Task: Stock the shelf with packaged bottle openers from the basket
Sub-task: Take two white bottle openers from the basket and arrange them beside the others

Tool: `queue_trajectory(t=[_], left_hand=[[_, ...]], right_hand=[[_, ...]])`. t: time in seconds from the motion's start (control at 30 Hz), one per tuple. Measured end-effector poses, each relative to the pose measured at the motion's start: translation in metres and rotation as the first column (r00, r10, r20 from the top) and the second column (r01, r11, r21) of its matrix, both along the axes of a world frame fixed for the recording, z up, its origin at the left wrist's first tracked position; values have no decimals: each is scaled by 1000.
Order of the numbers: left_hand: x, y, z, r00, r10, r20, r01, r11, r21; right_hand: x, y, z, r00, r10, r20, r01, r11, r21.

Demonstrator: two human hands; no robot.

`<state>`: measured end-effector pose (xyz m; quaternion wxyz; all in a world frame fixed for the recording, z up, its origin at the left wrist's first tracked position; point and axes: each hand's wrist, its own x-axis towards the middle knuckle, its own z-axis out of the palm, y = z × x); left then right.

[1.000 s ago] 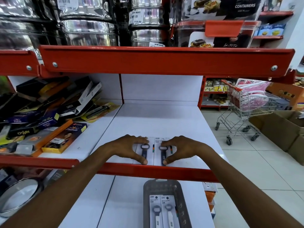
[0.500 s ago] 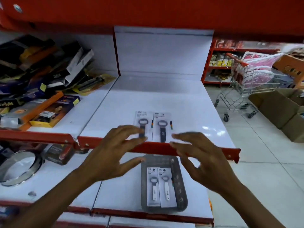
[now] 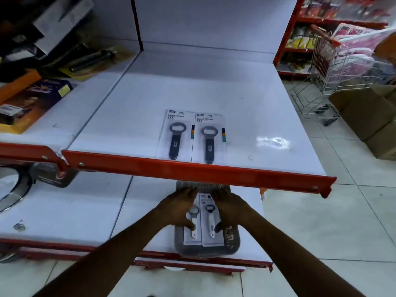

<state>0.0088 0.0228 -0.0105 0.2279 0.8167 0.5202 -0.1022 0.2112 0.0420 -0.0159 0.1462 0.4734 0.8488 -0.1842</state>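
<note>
**Both hands in basket, on opener packs**

Grey plastic basket [image 3: 232, 239] sits on lower white shelf [image 3: 70, 211], partly under the red front lip [image 3: 192, 170] of the upper shelf [image 3: 214, 93].

L hand [image 3: 179, 209] reaches in from the left, fingers spread over the left pack [image 3: 191, 234] w/ white-handled opener; thumb tip touches the card near the handle. R hand [image 3: 230, 207] mirrors it on the right pack [image 3: 211, 230], thumb tip beside the white handle. Grip: both hands look open, laid flat on the packs, not closed around them. Fingertips sit in shadow under the lip though, so can't tell for sure if they hook the card tops.

Upper shelf: 2 carded bottle openers w/ dark handles, left one [image 3: 176, 136] and right one [image 3: 211, 139], flat, side by side, edges touching or nearly, bottoms against the red lip. Cards read "BOTTLE OPENER".

Surroundings: boxed goods [image 3: 36, 97] piled on the upper shelf bay to the left, round steel lid [image 3: 10, 187] at lower left, wire shopping cart [image 3: 342, 67] w/ pink items and cardboard boxes [image 3: 368, 116] on the tile floor at right.
</note>
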Motion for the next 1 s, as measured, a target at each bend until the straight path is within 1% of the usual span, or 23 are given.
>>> queue_trajectory(t=[0.1,0.17,0.3,0.4,0.43,0.47,0.5,0.53,0.6,0.67,0.7,0.77,0.83,0.87,0.93,1.0], left_hand=[[8,17,-24,997,-16,-70,11,998,-67],[13,20,-37,996,-22,-90,16,998,-68],[16,27,-51,994,-8,-110,6,1000,-14],[16,32,-49,987,-42,-158,47,999,26],[16,33,-47,987,-40,-153,44,999,23],[15,34,-46,990,-35,-139,38,999,17],[14,34,-42,992,-32,-122,34,999,13],[13,34,-38,995,-29,-98,30,999,13],[9,32,-23,1000,2,-31,-1,1000,20],[4,22,-8,993,81,90,-82,996,15],[1,13,0,979,121,161,-124,992,9],[-6,-8,9,933,211,292,-208,977,-41],[-12,-34,21,888,282,363,-273,959,-77],[-14,-46,31,877,301,376,-302,952,-57],[-18,-67,55,864,310,396,-353,935,39],[-24,-81,87,834,310,456,-408,904,130]], right_hand=[[-9,12,-14,988,108,111,-113,993,42],[-12,12,-21,984,123,129,-133,989,72],[-14,20,-35,988,108,108,-120,987,109],[-17,27,-30,998,-15,57,14,999,35],[-16,27,-29,998,-22,52,21,999,28],[-15,26,-25,998,10,68,-12,999,31],[-14,23,-21,996,38,76,-41,998,41],[-12,19,-15,999,20,50,-22,998,54],[-7,12,-2,992,-93,-80,98,993,69],[-2,1,12,947,-207,-245,218,976,20],[1,-8,20,923,-240,-300,250,968,-5],[8,-25,35,901,-268,-342,281,960,-12],[12,-45,52,875,-301,-380,320,947,-12],[13,-53,63,856,-312,-411,338,941,-10],[16,-69,92,825,-324,-464,362,932,-8],[19,-82,124,798,-305,-520,384,922,48]])
